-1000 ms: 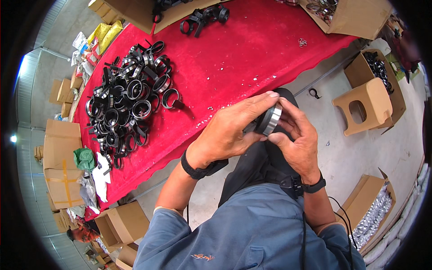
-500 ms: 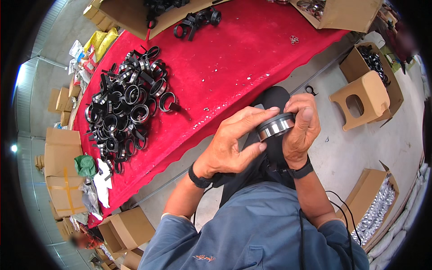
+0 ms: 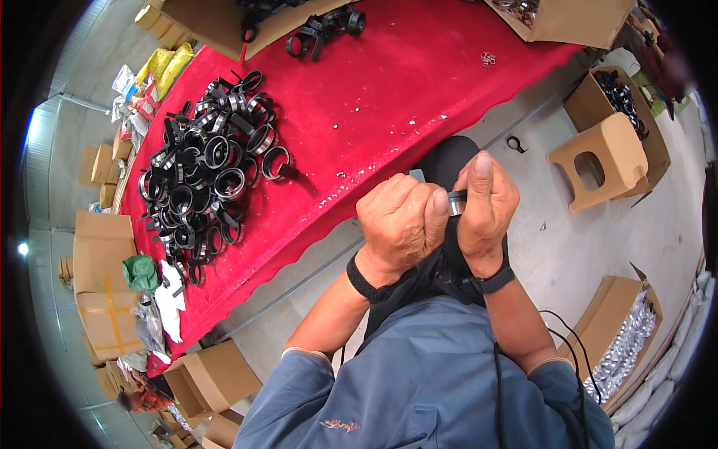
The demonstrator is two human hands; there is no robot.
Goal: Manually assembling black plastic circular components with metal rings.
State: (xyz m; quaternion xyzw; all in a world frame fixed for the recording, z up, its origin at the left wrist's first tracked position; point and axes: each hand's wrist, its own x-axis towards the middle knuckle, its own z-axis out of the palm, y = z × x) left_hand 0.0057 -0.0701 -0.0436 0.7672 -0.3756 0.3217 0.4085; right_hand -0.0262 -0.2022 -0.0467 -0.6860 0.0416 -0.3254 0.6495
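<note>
- Silver and black show in the narrow strip of a ring [image 3: 457, 203] between the two hands, above the person's dark-trousered legs; most of its round is hidden by fingers.
- Left hand [image 3: 400, 217]: curled tight and clamped on the ring's left side, thumb uppermost; its fingertips are tucked out of sight.
- Right hand [image 3: 488, 213]: clamped on the ring's other side, thumb raised toward the camera; its palm hides whatever part lies within.
- Beyond the left knuckles pokes a small blue-grey tip [image 3: 416, 175]; whether it belongs to the ring cannot be told.
- On the red cloth [image 3: 359, 97] lies a heap of similar black-and-silver rings [image 3: 217, 153], overlapping too closely to count.
- An open carton [image 3: 206, 26] at top left is cut off by the upper edge, its black contents only partly seen.
- At the lower left, another person [image 3: 142, 398] is small and indistinct near the dark rim.
</note>
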